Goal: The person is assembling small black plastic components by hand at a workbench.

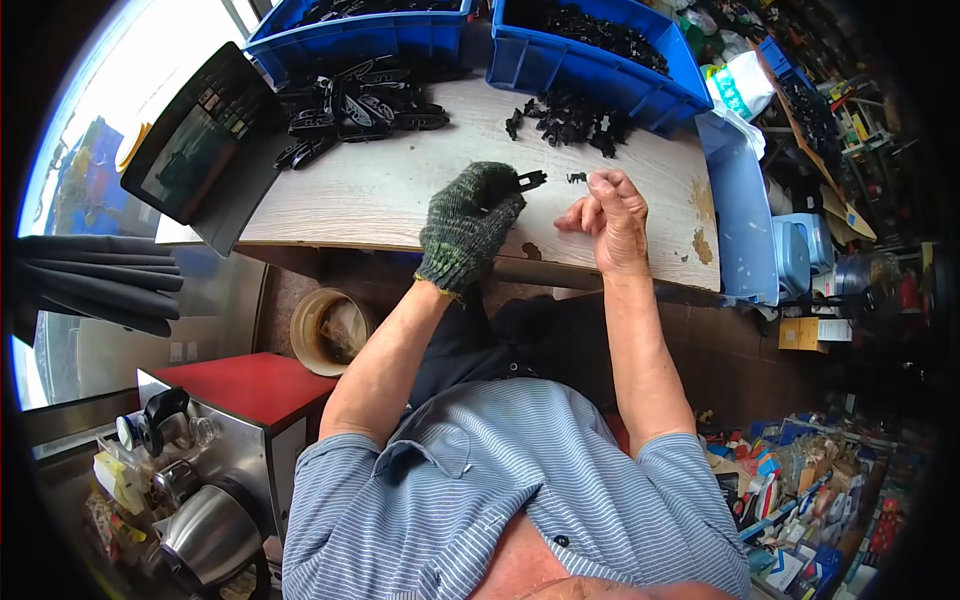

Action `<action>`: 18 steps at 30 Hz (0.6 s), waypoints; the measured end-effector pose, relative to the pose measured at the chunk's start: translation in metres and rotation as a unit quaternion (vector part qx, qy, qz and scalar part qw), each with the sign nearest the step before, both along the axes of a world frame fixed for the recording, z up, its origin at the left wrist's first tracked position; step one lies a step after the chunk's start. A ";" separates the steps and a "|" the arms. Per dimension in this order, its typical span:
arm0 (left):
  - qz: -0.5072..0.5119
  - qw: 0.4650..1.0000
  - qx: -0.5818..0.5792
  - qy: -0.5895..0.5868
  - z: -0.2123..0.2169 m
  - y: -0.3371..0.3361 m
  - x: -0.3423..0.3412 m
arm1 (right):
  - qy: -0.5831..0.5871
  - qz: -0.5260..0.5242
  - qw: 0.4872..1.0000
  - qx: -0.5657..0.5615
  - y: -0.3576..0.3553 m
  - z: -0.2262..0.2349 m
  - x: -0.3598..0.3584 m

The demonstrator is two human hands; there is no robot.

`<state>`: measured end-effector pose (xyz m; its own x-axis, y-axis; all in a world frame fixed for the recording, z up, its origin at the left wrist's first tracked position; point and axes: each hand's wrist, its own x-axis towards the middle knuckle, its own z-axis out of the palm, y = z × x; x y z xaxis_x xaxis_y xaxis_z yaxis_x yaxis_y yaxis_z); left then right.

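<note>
Since both hands work just inside the near edge of the surface [390, 195], a drop looks like the main risk to us. Left hand [472, 225], in a dark green knit glove: fingers curled tight, gripping a black piece [533, 181] that sticks out to the right. Right hand [615, 215], bare: thumb and forefinger pinch a small toothed clip [577, 178], other fingers folded. The two parts are near each other, not touching, over the middle of the surface, nearer its near edge.

What could go wrong, we judge: the clip is tiny and held by its end, so a weak pinch or a sideways push could flip it away; the knit glove may dull feel, letting the black piece twist; off-line pressing could bend the clip's teeth. Anything slipping toward us could go over the near edge, maybe into the bucket [305, 335] below its left part.

Around: a heap of long black parts [360, 105] toward the far left corner, loose black clips [575, 125] near the far edge. Two blue bins, the left bin [370, 45] and right bin [590, 90], block the far side. A tablet [200, 135] props up at the left edge; a pale blue tub [740, 220] stands against the right edge. Between the hands and the near edge we see bare surface; the loose clips hem in the far side, so a dropped clip could get lost among them.
</note>
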<state>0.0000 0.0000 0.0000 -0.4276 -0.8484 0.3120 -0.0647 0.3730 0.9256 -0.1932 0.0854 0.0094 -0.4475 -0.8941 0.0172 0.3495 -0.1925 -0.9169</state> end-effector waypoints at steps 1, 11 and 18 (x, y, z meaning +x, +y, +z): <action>-0.042 0.996 0.074 0.023 0.001 0.000 -0.007 | 0.011 0.002 1.000 -0.012 0.000 0.000 0.001; -0.151 0.967 0.197 0.062 0.015 0.011 -0.036 | 0.048 -0.001 0.999 0.013 0.006 0.004 0.002; -0.135 0.964 0.226 0.040 0.025 0.013 -0.036 | 0.053 0.017 0.998 0.040 0.002 0.002 -0.006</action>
